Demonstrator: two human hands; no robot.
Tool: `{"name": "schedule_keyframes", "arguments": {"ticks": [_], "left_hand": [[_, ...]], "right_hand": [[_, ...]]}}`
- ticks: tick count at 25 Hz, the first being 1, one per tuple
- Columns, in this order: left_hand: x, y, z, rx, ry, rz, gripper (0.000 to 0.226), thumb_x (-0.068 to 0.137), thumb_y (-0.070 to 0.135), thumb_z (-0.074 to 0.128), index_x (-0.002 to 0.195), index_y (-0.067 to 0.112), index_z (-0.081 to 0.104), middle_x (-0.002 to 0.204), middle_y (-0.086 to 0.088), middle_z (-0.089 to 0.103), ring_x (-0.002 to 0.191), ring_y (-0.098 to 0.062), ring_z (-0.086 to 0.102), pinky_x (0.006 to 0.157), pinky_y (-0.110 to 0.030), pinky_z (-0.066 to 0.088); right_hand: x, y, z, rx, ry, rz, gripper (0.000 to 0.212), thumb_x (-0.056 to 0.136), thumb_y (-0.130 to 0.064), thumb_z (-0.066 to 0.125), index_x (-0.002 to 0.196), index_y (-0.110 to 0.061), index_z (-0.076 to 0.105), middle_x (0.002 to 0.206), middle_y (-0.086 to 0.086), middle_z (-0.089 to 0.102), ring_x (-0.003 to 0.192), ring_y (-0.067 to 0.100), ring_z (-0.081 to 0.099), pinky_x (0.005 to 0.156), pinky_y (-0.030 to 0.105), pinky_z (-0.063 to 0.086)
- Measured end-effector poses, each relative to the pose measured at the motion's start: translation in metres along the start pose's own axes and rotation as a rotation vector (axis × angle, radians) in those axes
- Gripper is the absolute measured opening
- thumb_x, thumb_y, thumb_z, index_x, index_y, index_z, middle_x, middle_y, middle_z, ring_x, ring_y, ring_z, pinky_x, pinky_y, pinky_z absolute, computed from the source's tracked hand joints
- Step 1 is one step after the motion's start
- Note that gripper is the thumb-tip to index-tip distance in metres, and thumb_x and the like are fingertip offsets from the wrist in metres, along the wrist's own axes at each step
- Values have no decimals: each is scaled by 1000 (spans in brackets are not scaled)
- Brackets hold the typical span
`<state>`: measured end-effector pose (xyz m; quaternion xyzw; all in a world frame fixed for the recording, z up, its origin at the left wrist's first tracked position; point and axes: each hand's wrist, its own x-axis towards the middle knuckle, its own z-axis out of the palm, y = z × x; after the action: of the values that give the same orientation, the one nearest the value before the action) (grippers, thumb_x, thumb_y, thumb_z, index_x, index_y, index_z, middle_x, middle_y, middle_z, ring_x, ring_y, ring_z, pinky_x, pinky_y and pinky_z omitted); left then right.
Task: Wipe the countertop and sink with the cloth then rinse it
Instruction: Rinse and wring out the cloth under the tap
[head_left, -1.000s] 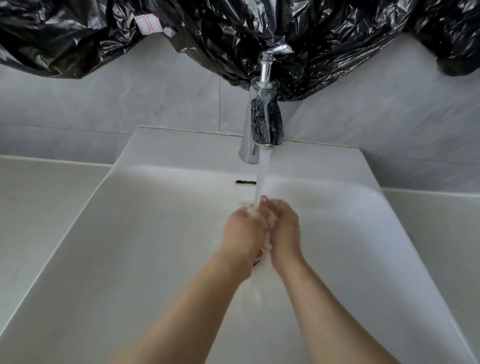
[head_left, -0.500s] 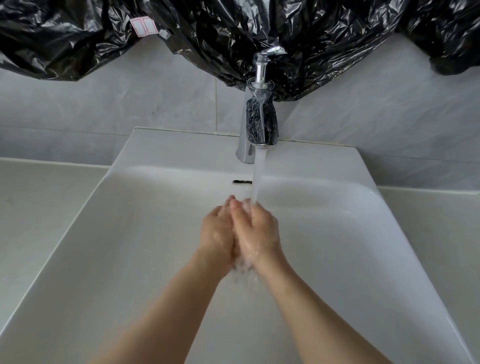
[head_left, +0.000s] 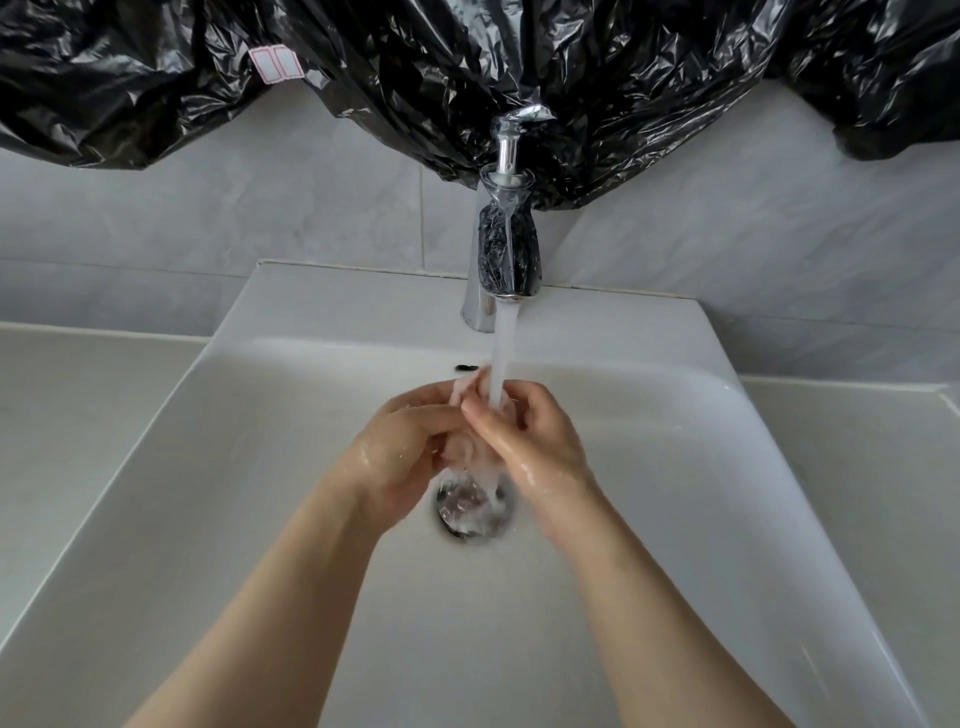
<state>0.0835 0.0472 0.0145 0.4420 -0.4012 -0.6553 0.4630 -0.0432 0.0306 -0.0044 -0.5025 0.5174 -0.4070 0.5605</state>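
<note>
A small pale wet cloth (head_left: 470, 387) is bunched between my two hands under the running water stream (head_left: 503, 358) from the chrome faucet (head_left: 506, 244). My left hand (head_left: 402, 441) grips the cloth from the left and my right hand (head_left: 530, 434) grips it from the right, fingers closed on it. Most of the cloth is hidden by my fingers. Both hands are wet and held just above the metal drain (head_left: 470, 509) in the white sink (head_left: 208, 493).
Beige countertop (head_left: 78, 415) lies left of the sink and continues at the right (head_left: 883, 467). Grey wall tiles rise behind. A crinkled black plastic sheet (head_left: 415, 62) hangs over the wall above the faucet. An overflow slot (head_left: 466, 368) sits in the sink's back wall.
My hands have shifted right, back under the stream, and parted slightly. The drain now shows below them and a tip of cloth sticks out above my fingers.
</note>
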Motion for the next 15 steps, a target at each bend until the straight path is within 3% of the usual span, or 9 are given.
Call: {"name": "schedule_keyframes", "arguments": {"ticks": [3, 5, 7, 9, 10, 12, 14, 15], "left_hand": [[4, 2, -7, 6, 247, 39, 25, 81, -6, 51, 90, 11, 67, 73, -7, 63, 60, -16, 55, 60, -22, 44], [8, -1, -8, -23, 452, 53, 26, 83, -9, 48, 89, 15, 57, 77, -8, 61, 64, -19, 60, 65, -31, 52], [12, -7, -10, 250, 621, 102, 19, 86, -1, 49, 87, 18, 50, 80, -4, 57, 66, -19, 58, 63, -30, 53], [12, -12, -14, 543, 668, 75, 7, 88, 11, 55, 83, 17, 54, 74, 0, 56, 62, -15, 53, 48, -17, 45], [13, -13, -14, 581, 649, 19, 11, 89, 16, 56, 78, 15, 57, 68, 0, 57, 58, -14, 51, 45, -18, 42], [13, -14, -18, 423, 569, -92, 24, 92, 22, 53, 70, 12, 57, 60, -3, 54, 55, -17, 49, 54, -23, 42], [13, -12, -16, 21, 469, -181, 26, 97, 22, 44, 78, 9, 59, 62, -7, 59, 58, -20, 57, 64, -31, 51], [13, -13, -14, -158, 420, -211, 27, 98, 22, 41, 86, 7, 60, 65, -9, 63, 59, -20, 62, 62, -32, 56]], "right_hand": [[7, 0, -12, -44, 32, 62, 8, 78, -16, 69, 74, -14, 63, 71, 5, 63, 66, 17, 56, 62, 27, 41], [11, -3, -21, 66, 123, 71, 8, 83, -15, 61, 77, -10, 58, 75, 11, 67, 71, 22, 64, 67, 28, 43], [13, -9, -27, 267, 172, 66, 9, 91, -16, 55, 83, -13, 53, 76, 9, 66, 68, 24, 65, 61, 28, 49], [11, -12, -30, 277, 240, 67, 15, 95, -20, 52, 80, -20, 51, 72, 3, 58, 54, 17, 53, 46, 22, 43], [11, -9, -31, 258, 266, 90, 17, 95, -24, 52, 79, -22, 53, 73, 4, 56, 48, 15, 49, 44, 20, 38], [11, -4, -32, 245, 256, 155, 21, 95, -30, 53, 76, -23, 58, 78, 10, 57, 47, 17, 49, 49, 25, 42], [9, -6, -32, 252, 249, 253, 24, 92, -35, 56, 74, -20, 62, 85, 18, 61, 65, 24, 58, 65, 39, 51], [7, -7, -29, 246, 231, 297, 28, 91, -38, 57, 74, -17, 62, 80, 21, 61, 65, 25, 58, 63, 37, 51]]}}
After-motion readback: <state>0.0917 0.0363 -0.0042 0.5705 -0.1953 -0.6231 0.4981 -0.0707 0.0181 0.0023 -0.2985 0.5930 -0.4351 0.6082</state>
